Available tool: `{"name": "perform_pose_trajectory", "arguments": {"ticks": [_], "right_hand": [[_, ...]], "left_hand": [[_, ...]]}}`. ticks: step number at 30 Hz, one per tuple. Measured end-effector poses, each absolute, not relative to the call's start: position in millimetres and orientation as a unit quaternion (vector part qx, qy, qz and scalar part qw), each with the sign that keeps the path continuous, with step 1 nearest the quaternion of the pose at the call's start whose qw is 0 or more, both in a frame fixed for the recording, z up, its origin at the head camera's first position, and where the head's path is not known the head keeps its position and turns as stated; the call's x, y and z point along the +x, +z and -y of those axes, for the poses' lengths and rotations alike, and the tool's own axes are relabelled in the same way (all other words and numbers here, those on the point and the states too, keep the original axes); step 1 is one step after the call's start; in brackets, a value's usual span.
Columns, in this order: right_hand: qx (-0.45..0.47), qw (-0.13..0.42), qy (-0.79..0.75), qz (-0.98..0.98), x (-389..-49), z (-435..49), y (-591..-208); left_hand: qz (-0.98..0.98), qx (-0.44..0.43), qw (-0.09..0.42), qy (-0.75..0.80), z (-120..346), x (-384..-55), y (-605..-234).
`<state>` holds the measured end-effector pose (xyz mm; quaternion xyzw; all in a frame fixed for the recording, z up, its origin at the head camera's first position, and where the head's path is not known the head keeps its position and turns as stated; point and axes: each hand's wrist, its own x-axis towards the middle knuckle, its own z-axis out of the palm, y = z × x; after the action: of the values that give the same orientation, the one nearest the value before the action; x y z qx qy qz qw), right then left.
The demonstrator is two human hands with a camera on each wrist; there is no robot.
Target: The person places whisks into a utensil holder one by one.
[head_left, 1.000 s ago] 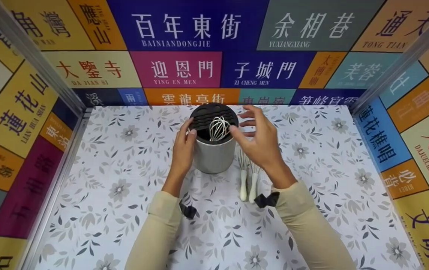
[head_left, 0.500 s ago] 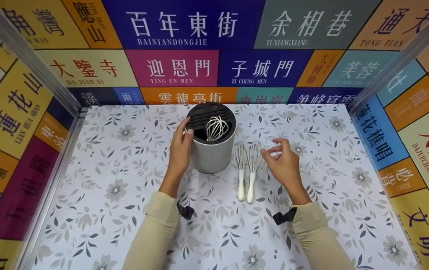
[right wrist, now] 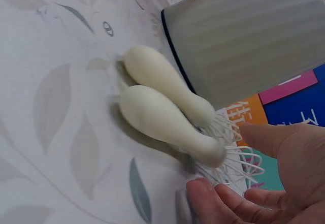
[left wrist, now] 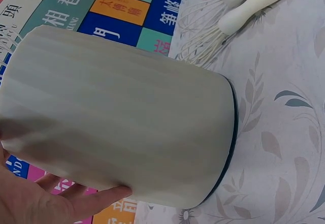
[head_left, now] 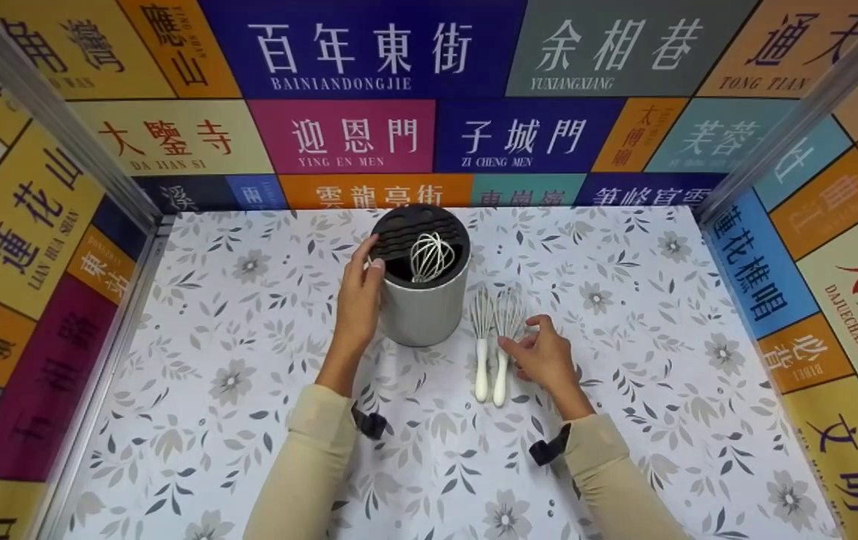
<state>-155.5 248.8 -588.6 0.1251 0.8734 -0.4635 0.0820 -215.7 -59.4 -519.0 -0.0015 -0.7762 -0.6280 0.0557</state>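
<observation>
A grey cylindrical utensil holder with a black slotted top stands on the table. A whisk's wire head pokes up from its opening; the handle is hidden inside. My left hand rests against the holder's left side near the rim, fingers extended, as the left wrist view also shows. Right of the holder lie two whisks with cream handles, a left whisk and a right whisk, wires pointing away. My right hand is beside the right whisk, thumb at its neck, fingers spread apart from the thumb around the wires.
A white tablecloth with grey leaves and flowers covers the table. Colourful printed panels with Chinese lettering close off the back and both sides, meeting at metal posts.
My right hand has moved from the holder's rim down and right, then in toward the right whisk. My left hand keeps its place on the holder. The view has shifted slightly.
</observation>
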Motion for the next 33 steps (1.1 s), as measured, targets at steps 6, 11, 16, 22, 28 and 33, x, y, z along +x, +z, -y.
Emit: {"name": "perform_pose_trajectory", "arguments": {"ticks": [6,11,16,22,28,33], "right_hand": [[0.147,0.099,-0.482,-0.858,-157.3,-244.8,-593.0],[0.154,0.117,-0.501,-0.843,-158.6,-240.9,-594.0],[0.162,0.129,-0.521,-0.828,-158.1,-238.4,-594.8],[0.174,0.136,-0.545,-0.809,-156.8,-238.1,-594.5],[0.188,0.133,-0.565,-0.792,-156.0,-241.1,-588.1],[0.180,0.110,-0.574,-0.791,-157.3,-238.5,-570.8]], "left_hand": [[0.773,-0.001,0.060,-0.631,60.6,-216.9,-517.7],[0.774,0.004,0.066,-0.630,61.3,-218.1,-516.2],[0.777,0.003,0.071,-0.625,61.6,-218.1,-516.8],[0.776,0.002,0.071,-0.627,61.2,-216.9,-517.7],[0.775,-0.001,0.066,-0.628,60.0,-216.1,-518.4],[0.774,-0.006,0.063,-0.630,59.0,-216.0,-519.1]]}}
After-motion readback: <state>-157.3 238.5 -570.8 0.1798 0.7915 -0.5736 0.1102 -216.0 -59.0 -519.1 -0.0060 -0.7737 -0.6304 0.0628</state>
